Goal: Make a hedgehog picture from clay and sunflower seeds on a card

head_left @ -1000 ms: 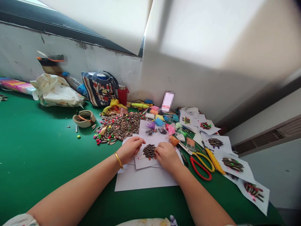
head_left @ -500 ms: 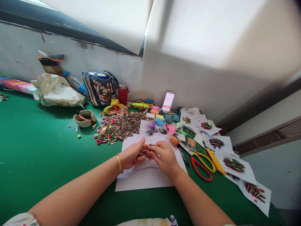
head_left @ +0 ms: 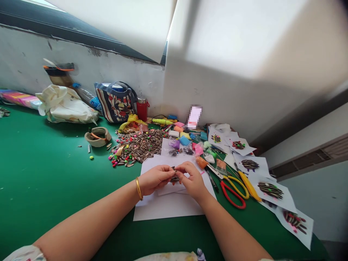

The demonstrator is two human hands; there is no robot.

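Note:
Over the white paper (head_left: pixel 168 206), my left hand (head_left: pixel 154 180), with a gold bangle (head_left: pixel 139 188) at its wrist, is closed in a pinch. Its thumb and forefinger meet at a small cluster of striped sunflower seeds (head_left: pixel 174 177). From the other side, my right hand (head_left: pixel 192 181) also pinches at the seeds, its fingertips almost touching those of the left. Small orange-red bits show below the cluster. Fingers hide part of it, and single seeds between the fingertips are too small to make out. Just beyond lies a pile of sunflower seeds (head_left: pixel 144 145) mixed with coloured beads.
Right of the paper lie scissors (head_left: pixel 232 188) with red and yellow handles, a yellow cutter (head_left: pixel 249 186) and finished seed pictures (head_left: pixel 270 190). Coloured clay packets (head_left: pixel 185 140) lie behind. A tape roll (head_left: pixel 98 137), a striped bag (head_left: pixel 116 103) and a red flask (head_left: pixel 141 109) stand further left.
My left hand has turned from a cupped pose, thumb up, to a pinch. My right fingers have drawn back a little, and the seed cluster now shows between the hands.

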